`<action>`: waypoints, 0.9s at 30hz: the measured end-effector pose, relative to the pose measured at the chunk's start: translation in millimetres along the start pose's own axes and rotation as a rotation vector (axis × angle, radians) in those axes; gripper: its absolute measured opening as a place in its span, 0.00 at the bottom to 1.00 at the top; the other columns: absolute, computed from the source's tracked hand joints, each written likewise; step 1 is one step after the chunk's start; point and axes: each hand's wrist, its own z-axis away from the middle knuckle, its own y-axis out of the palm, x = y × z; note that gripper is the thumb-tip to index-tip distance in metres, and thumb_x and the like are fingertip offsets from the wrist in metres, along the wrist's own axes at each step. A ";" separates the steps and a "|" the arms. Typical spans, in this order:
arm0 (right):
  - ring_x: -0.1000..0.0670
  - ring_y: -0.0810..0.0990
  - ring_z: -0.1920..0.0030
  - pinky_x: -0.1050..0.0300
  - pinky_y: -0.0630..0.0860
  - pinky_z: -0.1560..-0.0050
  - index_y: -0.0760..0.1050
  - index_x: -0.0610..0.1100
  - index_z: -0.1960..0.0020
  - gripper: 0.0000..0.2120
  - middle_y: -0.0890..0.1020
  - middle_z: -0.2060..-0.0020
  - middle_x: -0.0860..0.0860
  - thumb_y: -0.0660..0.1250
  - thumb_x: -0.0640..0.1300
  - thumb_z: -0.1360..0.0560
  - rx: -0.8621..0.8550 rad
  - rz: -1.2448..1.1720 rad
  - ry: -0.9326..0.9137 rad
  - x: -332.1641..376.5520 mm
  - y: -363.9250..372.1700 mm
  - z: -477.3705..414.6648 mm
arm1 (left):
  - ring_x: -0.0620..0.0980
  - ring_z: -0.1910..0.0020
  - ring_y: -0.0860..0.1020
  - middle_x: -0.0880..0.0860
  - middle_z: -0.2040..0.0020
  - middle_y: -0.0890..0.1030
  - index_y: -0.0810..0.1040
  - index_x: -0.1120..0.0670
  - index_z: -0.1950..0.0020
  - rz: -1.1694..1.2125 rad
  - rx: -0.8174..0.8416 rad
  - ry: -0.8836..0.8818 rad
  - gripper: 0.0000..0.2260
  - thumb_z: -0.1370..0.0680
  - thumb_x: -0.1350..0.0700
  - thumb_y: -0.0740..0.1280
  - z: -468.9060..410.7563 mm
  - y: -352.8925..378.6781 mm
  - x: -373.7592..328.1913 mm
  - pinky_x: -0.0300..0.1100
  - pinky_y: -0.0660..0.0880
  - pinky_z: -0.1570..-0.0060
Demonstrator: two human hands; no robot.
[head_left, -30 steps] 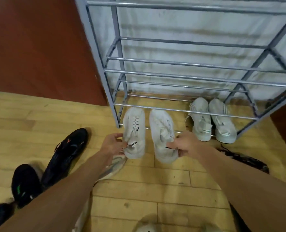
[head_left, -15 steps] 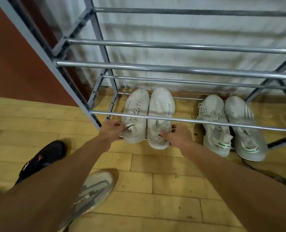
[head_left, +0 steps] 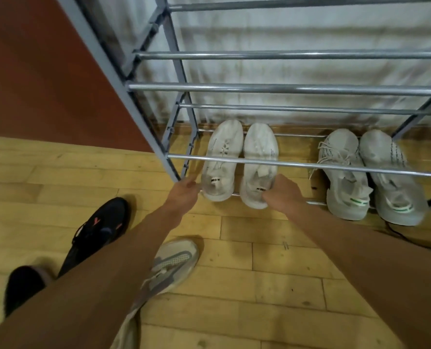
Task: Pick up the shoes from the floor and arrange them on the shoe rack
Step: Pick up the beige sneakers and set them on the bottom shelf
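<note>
White shoes, a pair, lie on the lowest tier of the grey metal rack, at its left end, toes to the back wall and heels out over the front bar. The left shoe is just beside the rack's left post, and the right shoe touches it side by side. The left hand is at the heel of the left shoe, just in front of the post; its fingers are curled together, but I cannot tell if they grip the shoe or only touch it. The right hand is at the heel of the right shoe, with the fingers closed on its back edge. A grey pair with green heel marks lies further right on the same tier. On the wood floor in front of the rack, to its left, are a black shoe, a grey shoe nearer, and another dark shoe, partly hidden by the left arm.
</note>
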 end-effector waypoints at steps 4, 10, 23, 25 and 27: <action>0.41 0.73 0.35 0.54 0.72 0.41 0.70 0.38 0.32 0.21 0.72 0.34 0.40 0.63 0.41 0.23 0.061 0.194 -0.156 30.8 -7.4 46.5 | 0.37 0.70 0.76 0.53 0.58 0.74 0.76 0.59 0.43 -0.052 -0.002 -0.007 0.09 0.20 0.66 0.59 42.0 -35.5 23.1 0.28 0.70 0.70; 0.43 0.76 0.39 0.53 0.79 0.46 0.72 0.40 0.33 0.18 0.73 0.35 0.43 0.64 0.42 0.22 0.329 0.196 -0.275 82.0 9.8 128.5 | 0.59 0.33 0.72 0.58 0.30 0.71 0.69 0.59 0.30 -0.226 0.092 -0.125 0.19 0.21 0.59 0.62 102.0 -96.9 61.7 0.47 0.70 0.37; 0.47 0.77 0.55 0.53 0.77 0.54 0.74 0.44 0.36 0.16 0.80 0.42 0.43 0.64 0.43 0.24 0.494 0.381 -0.368 58.7 74.2 218.2 | 0.59 0.31 0.66 0.59 0.29 0.68 0.72 0.59 0.37 -0.637 -0.025 -0.254 0.13 0.18 0.62 0.52 155.7 -145.5 144.2 0.52 0.63 0.36; 0.49 0.76 0.54 0.56 0.75 0.55 0.73 0.43 0.35 0.17 0.79 0.42 0.43 0.64 0.42 0.23 0.495 0.397 -0.366 50.0 74.1 216.2 | 0.60 0.32 0.68 0.61 0.30 0.70 0.70 0.62 0.32 -0.671 0.025 -0.261 0.16 0.18 0.59 0.53 153.6 -141.3 158.4 0.47 0.64 0.41; 0.46 0.79 0.51 0.55 0.76 0.57 0.73 0.43 0.34 0.18 0.79 0.41 0.43 0.63 0.41 0.23 0.497 0.392 -0.326 40.9 72.4 213.3 | 0.59 0.36 0.72 0.62 0.32 0.71 0.67 0.64 0.31 -0.694 0.130 -0.250 0.18 0.18 0.58 0.55 151.4 -135.2 169.5 0.44 0.66 0.45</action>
